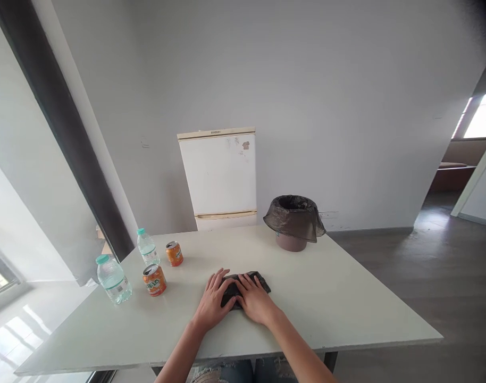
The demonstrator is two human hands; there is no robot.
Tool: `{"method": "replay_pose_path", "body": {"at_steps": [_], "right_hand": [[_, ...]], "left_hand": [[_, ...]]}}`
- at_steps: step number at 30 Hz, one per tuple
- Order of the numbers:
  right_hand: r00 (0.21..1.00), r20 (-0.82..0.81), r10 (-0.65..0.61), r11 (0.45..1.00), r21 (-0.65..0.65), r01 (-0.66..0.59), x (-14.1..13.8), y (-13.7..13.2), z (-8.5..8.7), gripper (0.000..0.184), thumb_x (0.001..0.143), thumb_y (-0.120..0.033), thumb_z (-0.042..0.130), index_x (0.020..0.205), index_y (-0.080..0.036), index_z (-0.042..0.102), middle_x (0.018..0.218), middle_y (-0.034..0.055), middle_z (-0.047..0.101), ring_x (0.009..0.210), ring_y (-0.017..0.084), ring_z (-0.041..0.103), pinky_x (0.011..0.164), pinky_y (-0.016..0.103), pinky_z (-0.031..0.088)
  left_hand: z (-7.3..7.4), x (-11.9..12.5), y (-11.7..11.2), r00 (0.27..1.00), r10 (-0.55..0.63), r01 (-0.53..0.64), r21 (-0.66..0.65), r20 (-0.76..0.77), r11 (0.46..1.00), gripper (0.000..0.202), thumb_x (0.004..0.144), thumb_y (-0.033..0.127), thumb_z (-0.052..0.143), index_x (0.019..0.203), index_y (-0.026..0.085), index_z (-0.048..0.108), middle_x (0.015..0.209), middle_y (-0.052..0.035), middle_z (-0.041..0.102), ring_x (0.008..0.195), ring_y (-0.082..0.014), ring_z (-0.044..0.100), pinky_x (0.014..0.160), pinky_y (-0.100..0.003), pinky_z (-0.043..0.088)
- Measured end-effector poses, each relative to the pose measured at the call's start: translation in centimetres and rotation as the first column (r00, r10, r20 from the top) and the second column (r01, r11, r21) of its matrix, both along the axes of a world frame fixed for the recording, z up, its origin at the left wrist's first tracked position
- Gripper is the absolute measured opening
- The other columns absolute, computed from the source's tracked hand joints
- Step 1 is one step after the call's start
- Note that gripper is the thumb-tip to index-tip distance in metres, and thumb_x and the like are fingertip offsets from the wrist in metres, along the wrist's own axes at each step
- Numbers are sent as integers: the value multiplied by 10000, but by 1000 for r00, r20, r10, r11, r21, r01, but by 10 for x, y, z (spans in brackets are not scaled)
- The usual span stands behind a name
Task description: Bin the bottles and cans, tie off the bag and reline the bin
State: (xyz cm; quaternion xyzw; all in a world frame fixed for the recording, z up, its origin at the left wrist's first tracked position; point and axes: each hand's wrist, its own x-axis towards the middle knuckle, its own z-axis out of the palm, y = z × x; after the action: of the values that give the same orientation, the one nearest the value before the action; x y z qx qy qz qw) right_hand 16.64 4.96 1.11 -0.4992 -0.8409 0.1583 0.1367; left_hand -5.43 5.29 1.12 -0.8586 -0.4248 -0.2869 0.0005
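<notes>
A folded black plastic bag (232, 291) lies on the white table in front of me. My left hand (216, 300) rests at its left side, fingers stretched forward and the thumb touching the bag. Across the bag's right part lies my right hand (256, 300), palm down with the fingers spread. Both thumbs come close together near the bag's front edge. Parts of the bag are hidden under my hands.
Two orange drink cans (154, 280) and two clear water bottles (114, 279) with green caps stand at the table's left. A brown bin (291, 242) lined with a dark bag (294, 215) stands at the back right. Beyond the table (326, 308) is a white fridge (223, 175).
</notes>
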Motion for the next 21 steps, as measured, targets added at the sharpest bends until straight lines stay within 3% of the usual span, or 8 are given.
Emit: {"method": "replay_pose_path", "body": {"at_steps": [2, 5, 8, 15, 21], "right_hand": [[1000, -30, 7, 1000, 25, -6, -5, -3, -1, 637, 1103, -410, 327, 1685, -159, 396, 1766, 101, 311, 1658, 320, 255, 1365, 573, 153], [997, -80, 12, 995, 100, -4, -6, -4, 0, 607, 1118, -392, 277, 1638, -158, 482, 1747, 88, 364, 1649, 274, 290, 1378, 520, 148], [997, -78, -6, 991, 136, 17, -2, -1, 2, 614, 1125, -390, 245, 1639, -148, 477, 1754, 81, 347, 1660, 261, 258, 1384, 529, 108], [995, 42, -96, 995, 32, 95, 7, -2, 5, 652, 1109, -433, 300, 1679, -131, 395, 1765, 101, 281, 1660, 307, 254, 1367, 576, 143], [986, 32, -165, 986, 17, 164, 3, -3, -3, 660, 1078, -435, 383, 1685, -176, 396, 1767, 88, 243, 1662, 314, 249, 1362, 583, 144]], "left_hand": [[-2, 0, 2, 999, -43, 42, -60, -3, 997, 472, 970, 251, 625, 1439, 290, 595, 1614, -88, 526, 1551, -334, 420, 1282, -611, 366], [-4, 0, 5, 991, -106, 118, -174, 77, 978, 527, 980, 152, 528, 1483, 302, 565, 1540, -77, 607, 1443, -252, 554, 1244, -501, 459], [-8, -1, 8, 985, -114, 139, -194, 131, 971, 514, 988, 114, 471, 1451, 295, 602, 1462, -75, 664, 1342, -218, 627, 1172, -436, 533], [-23, -5, 20, 993, -79, 92, -168, 83, 981, 420, 1052, 177, 435, 1339, 245, 734, 1449, -78, 699, 1354, -247, 652, 1213, -496, 509], [-31, -6, 24, 993, -50, 70, -182, 109, 981, 413, 1041, 187, 457, 1306, 234, 770, 1424, -94, 716, 1342, -259, 671, 1192, -505, 533]]}}
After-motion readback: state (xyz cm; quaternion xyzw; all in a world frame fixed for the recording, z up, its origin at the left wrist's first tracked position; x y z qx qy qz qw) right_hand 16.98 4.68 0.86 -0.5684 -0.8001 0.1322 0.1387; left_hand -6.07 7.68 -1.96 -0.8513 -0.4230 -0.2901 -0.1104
